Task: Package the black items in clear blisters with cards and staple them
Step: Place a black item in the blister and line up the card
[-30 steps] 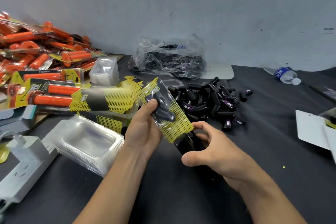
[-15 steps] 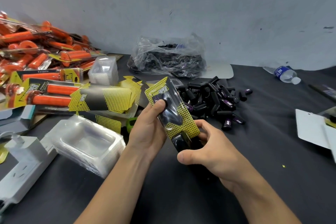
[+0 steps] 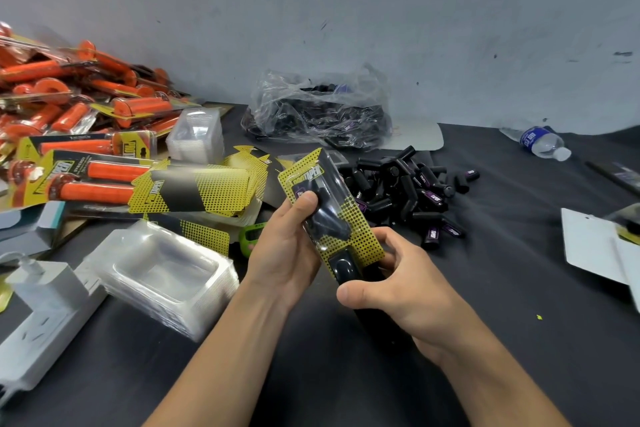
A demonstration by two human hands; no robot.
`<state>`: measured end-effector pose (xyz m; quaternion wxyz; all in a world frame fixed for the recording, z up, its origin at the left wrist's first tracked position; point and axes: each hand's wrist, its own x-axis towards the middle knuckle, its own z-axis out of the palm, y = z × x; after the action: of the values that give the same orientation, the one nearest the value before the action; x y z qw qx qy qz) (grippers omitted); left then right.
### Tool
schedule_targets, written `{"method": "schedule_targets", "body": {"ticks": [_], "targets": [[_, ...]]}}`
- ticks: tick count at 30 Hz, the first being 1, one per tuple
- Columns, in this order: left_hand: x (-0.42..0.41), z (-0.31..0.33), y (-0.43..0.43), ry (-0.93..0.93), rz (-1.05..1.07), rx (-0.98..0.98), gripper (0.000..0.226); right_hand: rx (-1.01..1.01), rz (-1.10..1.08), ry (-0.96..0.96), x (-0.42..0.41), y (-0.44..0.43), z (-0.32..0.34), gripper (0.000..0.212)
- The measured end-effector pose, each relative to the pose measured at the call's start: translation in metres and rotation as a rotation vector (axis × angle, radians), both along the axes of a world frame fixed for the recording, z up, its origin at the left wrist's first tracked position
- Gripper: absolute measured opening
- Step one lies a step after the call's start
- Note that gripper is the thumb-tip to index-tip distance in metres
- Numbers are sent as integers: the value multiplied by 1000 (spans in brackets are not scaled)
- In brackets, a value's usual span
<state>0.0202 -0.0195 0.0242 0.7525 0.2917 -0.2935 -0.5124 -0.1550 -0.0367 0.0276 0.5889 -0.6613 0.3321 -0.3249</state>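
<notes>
Soft, even light falls from above. My left hand (image 3: 284, 250) and right hand (image 3: 398, 288) throw only faint shadows on the dark tabletop (image 3: 519, 288). The clear front of the blister pack (image 3: 332, 218) I hold catches pale glare, as does the plastic bag (image 3: 318, 107) behind it. Left of the pack, the clear trays (image 3: 162, 270) and power strip (image 3: 41, 315) are smeared with blur. The black stapler (image 3: 346, 269) at the pack's lower end loses detail in the dark. Far right of the pack, the tabletop's back edge bends.
</notes>
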Motion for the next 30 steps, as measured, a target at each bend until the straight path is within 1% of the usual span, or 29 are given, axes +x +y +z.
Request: {"method": "schedule_targets", "body": {"ticks": [4,8,10,11,14,18,20,23,25,27,30], "targets": [[2,0,-1,27,6,8,30,19,-2,-8,-1,0,1,68],[3,1,-1,22,5,17,49,23,1,-9,-1,1,2,68],[3,1,-1,23,10,22,53,30,-1,-15,0,2,3,67],[3,0,-1,24,12,20,50,33,-3,-20,0,1,3,66],[2,-1,-1,26,12,9,33,39,-8,-39,1,1,2,61],[2,2,0,16,10,4,35,47,-43,-55,3,3,1,55],[1,3,0,19,9,-1,32,62,-79,-67,5,4,0,53],[-1,1,-1,19,16,-18,29,114,-139,-92,9,3,0,42],[-2,-1,-3,31,19,-18,30,139,-147,-74,9,0,1,37],[-3,-2,-5,39,33,4,30,178,-86,-26,5,-3,3,37],[-7,-5,-9,53,102,93,27,304,56,25,-6,-9,6,51]]}}
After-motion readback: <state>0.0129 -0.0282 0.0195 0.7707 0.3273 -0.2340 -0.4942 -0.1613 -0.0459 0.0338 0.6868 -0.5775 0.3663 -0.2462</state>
